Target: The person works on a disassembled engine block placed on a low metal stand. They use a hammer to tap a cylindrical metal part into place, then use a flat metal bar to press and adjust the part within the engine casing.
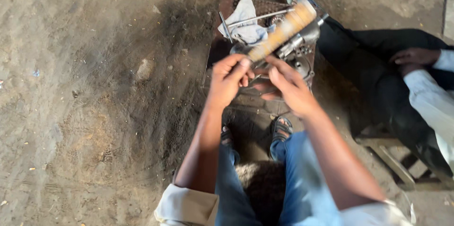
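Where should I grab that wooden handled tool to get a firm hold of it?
Probably grip the wooden handle around its bare middle, coming from the near side. It slants up to the right above the metal parts, and the left hand and right hand crowd its lower end.

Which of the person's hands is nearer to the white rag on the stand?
Left. The left hand is just below the white rag, gripping the lower end of the wooden handle. The right hand sits farther right and lower.
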